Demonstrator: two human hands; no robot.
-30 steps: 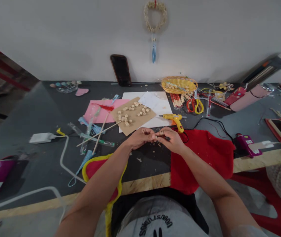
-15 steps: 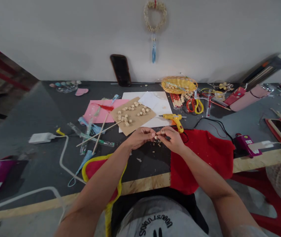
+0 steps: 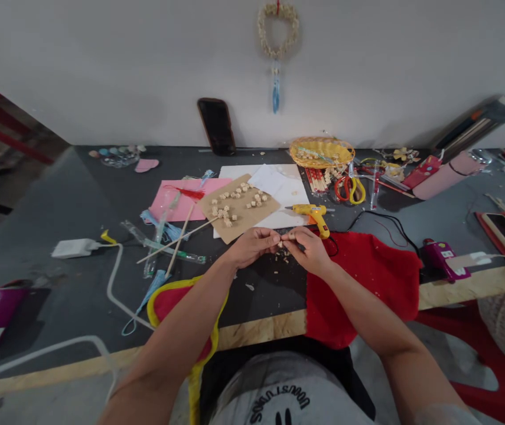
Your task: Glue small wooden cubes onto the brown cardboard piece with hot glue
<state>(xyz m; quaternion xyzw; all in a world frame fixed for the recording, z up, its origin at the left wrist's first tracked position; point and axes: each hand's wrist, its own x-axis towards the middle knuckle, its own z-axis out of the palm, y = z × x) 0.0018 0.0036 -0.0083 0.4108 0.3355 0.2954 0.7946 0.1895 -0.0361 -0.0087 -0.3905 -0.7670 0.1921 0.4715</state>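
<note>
My left hand (image 3: 256,247) and my right hand (image 3: 306,250) meet fingertip to fingertip over the dark table near its front. Both are closed in a pinch around one small cream piece (image 3: 280,244), mostly hidden by the fingers; its exact kind is too small to tell. Tiny pale bits (image 3: 284,257) lie scattered just below. Beyond my hands, several small cream clusters (image 3: 224,213) rest on a brown card (image 3: 247,225), and a thin stick (image 3: 176,240) reaches one of them. A yellow glue gun (image 3: 312,210) lies just past my right hand.
A red cloth (image 3: 367,277) lies under my right forearm. Behind stand a yellow basket (image 3: 323,152), scissors (image 3: 350,190) and a leaning phone (image 3: 217,126). A white cable (image 3: 113,283), tassels (image 3: 152,286) and plastic sleeves (image 3: 161,239) lie left. A pink bottle (image 3: 445,177) stands right.
My fingertips have shifted slightly around the small piece. Both hands stay in nearly the same place, and the things on the table have not moved.
</note>
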